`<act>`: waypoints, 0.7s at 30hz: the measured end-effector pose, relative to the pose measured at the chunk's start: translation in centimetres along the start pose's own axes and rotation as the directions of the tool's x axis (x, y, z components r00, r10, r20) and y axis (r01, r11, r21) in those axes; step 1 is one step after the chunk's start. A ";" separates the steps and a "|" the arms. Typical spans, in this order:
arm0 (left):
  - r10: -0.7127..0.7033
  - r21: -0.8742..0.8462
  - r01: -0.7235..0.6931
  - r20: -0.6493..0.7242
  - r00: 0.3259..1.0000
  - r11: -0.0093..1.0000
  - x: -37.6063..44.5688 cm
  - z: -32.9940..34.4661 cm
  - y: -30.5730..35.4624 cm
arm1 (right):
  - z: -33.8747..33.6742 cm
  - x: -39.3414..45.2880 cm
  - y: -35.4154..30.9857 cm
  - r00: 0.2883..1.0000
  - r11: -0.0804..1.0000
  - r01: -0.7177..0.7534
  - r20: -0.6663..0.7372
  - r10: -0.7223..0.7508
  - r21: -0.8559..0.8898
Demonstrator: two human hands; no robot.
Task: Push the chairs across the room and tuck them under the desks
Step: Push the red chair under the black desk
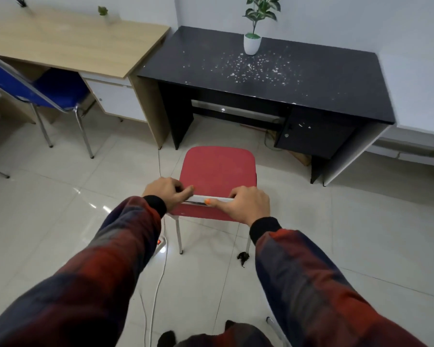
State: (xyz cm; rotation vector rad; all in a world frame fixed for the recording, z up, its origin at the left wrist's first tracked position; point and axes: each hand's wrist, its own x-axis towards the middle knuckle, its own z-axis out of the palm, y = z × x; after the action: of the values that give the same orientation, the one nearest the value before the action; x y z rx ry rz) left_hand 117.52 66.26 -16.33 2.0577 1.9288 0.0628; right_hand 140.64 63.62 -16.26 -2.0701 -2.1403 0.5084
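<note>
A small office is showing itself here: a black desk (273, 78) and a light wooden desk (68, 43) are standing side by side against a pale wall, potted plants (253, 33) are sitting on them, and glossy floor tiles (361, 234) are reflecting light.

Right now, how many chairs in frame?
2. Red chair at centre, facing the black desk, both hands on its backrest. Blue chair at left, by the wooden desk, partly cut off. More may sit outside the frame.
</note>
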 end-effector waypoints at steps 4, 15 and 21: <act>-0.009 -0.024 0.008 -0.038 0.999 1.000 0.8 0.1 -0.5 | 0.6 1.0 0.2 0.999 0.999 0.044 -0.022 -0.044 -0.018; 0.054 -0.107 -0.061 -0.075 0.996 0.992 6.0 -0.3 0.6 | -1.4 6.9 1.4 1.000 0.999 0.022 -0.006 -0.023 -0.033; 0.144 -0.092 -0.151 -0.079 0.986 0.984 9.1 -2.5 -5.4 | 0.4 8.1 -4.6 0.995 0.996 -0.084 -0.047 0.084 0.010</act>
State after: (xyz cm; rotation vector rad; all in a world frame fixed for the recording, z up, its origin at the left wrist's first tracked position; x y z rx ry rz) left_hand 112.49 75.87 -16.99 2.1560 1.7723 0.2639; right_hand 135.74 71.54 -16.33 -2.1530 -2.0287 0.4720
